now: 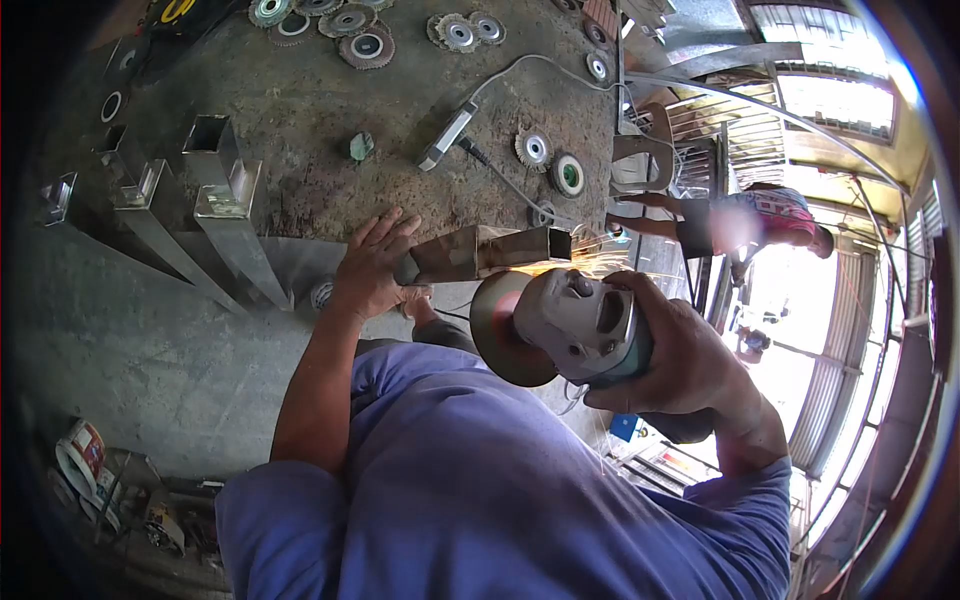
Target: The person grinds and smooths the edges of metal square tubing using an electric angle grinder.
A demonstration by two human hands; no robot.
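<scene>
My right hand (pixel 690 350) is wrapped around an angle grinder (pixel 575 325). The grinder's round disc (pixel 508 335) meets a short square metal tube (pixel 475 255), and orange sparks (pixel 597 252) spray from the far side of the contact. The tube lies at the edge of the worktable (pixel 290 130), its hollow end facing right. My left hand (pixel 372 265) holds the tube's left end, fingers over the table and thumb on the near side. Which part of the disc touches the metal is partly hidden by the grinder head.
Several joined square steel tubes (pixel 232 195) stand at the left table edge. Worn flap discs (pixel 367 46) are scattered at the back. A power strip (pixel 447 137) with its cable lies near the middle. At the right, another person (pixel 770 215) stands beyond the table.
</scene>
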